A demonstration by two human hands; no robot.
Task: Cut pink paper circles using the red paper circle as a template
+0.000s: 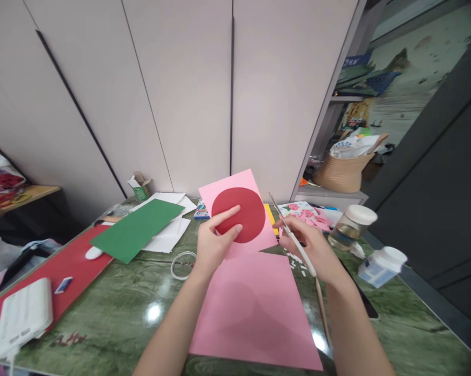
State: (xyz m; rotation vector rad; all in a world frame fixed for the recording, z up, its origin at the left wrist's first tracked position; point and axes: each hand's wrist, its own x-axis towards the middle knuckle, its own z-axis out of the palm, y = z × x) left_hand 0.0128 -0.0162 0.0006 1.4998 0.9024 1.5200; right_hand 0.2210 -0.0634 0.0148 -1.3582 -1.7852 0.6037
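My left hand [218, 237] is closed on a pink paper sheet [245, 180] with a red paper circle [241, 211] lying against it, thumb and index finger across the red face. The sheet is tilted up above the table. To its right, my right hand [308, 243] is closed around white-handled scissors [296, 243], seen nearly edge-on, with the metal blades pointing up and left beside the pink sheet's edge. Below both hands a larger pink sheet [255, 313] lies on the green marbled table [141, 324].
To the left lie a green sheet [137, 230], white papers [168, 235], a red mat [79, 256] and a white power bank [24, 313]. On the right stand a lidded jar [349, 230] and a white bottle [382, 266]. A brown stick [322, 313] lies near my right forearm.
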